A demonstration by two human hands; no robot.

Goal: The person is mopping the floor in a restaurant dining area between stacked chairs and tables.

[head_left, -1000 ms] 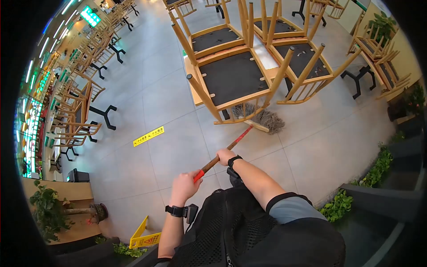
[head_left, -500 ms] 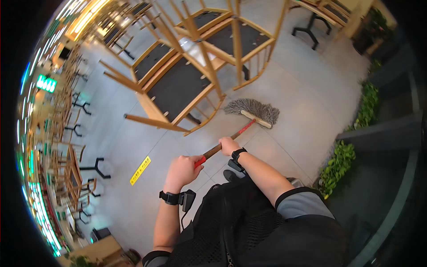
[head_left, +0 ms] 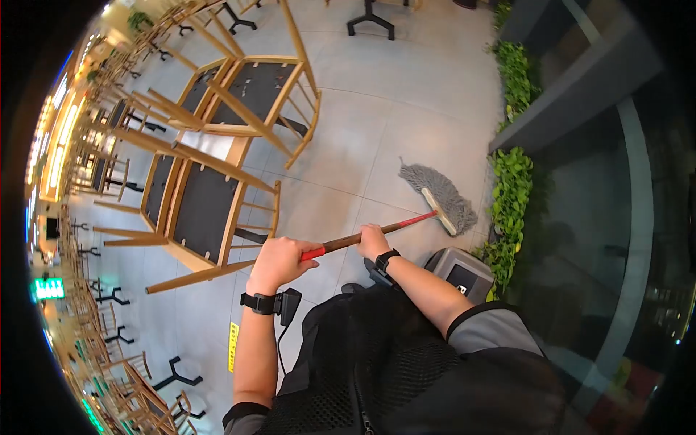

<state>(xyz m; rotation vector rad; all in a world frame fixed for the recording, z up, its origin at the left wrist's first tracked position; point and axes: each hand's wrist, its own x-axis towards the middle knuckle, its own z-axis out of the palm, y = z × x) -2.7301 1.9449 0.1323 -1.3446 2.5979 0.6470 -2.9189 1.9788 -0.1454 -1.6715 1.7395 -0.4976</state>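
A mop with a grey string head [head_left: 444,194] rests on the tiled floor ahead and to the right, near the green plants. Its pale clamp joins a handle [head_left: 409,221] of red and brown. My left hand [head_left: 278,262] is wrapped round the red grip at the near end. Farther down the shaft, my right hand [head_left: 373,241] closes round the brown part. Both wrists carry black straps with small devices. Upturned wooden chairs [head_left: 210,206] rest on a table to the left of the mop, apart from it.
Leafy plants [head_left: 511,210] line the dark glass wall on the right. A grey bin-like box [head_left: 462,274] stands beside my right forearm. A yellow floor strip [head_left: 233,346] lies at lower left. More tables with chairs run along the left, and a black table base [head_left: 371,23] stands at the top.
My view has turned to the right. The mop head now lies farther right, close to the plants, and the grey box has come into sight. Both hands keep their hold on the handle.
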